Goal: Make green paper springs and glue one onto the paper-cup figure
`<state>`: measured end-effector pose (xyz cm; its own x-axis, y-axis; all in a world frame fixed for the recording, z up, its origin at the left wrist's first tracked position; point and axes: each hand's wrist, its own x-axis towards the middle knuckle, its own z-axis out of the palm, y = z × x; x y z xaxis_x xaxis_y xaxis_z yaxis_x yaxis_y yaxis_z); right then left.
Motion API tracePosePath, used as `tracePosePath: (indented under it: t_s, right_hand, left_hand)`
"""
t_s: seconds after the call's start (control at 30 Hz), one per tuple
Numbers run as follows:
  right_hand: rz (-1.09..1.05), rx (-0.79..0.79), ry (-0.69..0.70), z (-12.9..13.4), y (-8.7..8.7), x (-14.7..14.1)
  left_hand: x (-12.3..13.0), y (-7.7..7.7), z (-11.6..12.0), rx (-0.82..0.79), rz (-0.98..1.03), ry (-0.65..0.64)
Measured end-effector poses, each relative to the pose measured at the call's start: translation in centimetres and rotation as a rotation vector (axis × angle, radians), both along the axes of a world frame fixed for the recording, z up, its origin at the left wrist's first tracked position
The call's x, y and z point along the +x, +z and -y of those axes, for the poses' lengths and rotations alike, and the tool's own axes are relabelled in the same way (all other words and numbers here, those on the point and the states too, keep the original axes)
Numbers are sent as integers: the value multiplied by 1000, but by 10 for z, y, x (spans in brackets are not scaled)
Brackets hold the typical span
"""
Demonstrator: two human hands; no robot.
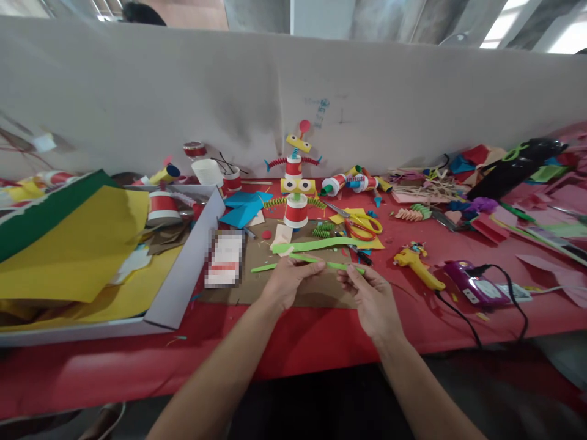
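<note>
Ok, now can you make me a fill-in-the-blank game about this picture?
1. The left hand and right hand hold a paper strip coloured ____.
2. The nearest cup figure has two big round ____.
3. In the picture, the yellow glue gun lies to the ____ of the purple box.

Missing words: green; eyes; left.

A pale grey partition [183, 91] stands along the far edge of the red tabletop [220, 351], with faint blue marks [323, 109] near its middle. Over its top show mottled grey walls [389, 18] and bright windows [570, 36] at the right; below the tabletop's near edge it is dim.
</note>
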<state>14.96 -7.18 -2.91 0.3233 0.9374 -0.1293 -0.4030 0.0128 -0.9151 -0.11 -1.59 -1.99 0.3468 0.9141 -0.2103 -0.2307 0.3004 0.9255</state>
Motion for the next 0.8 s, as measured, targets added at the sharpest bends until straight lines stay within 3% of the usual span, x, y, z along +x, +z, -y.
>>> tracePosePath:
  t_s: [0.13,0.23,0.4,0.5,0.6,0.67,0.73,0.8]
  right_hand:
    - [167,12,1,4,-5,-1]
    - [383,19,106,13,-6,-3]
    - [906,151,328,32,-2,-11]
    - [1162,193,238,29,2,15]
    - [1474,72,-109,12,2,70]
    - [1775,-147,-223,-1,-3,109]
    - [1913,-373,-177,-13,-9,139]
    - [1948,-485,-67,-22,-13,155]
  left_hand:
    - [-3,0,-3,-50,47,96]
    - [-7,5,-5,-54,172,139]
    - [-9,11,-4,-89,334,36]
    - [-11,13,-3,-66,228,-16]
    - [-10,12,-3,51,-64,-68]
    - [-8,11,-2,145,-256,-98]
    - [-7,10,-2,228,-401,-133]
    - [-7,9,-2,302,-492,-170]
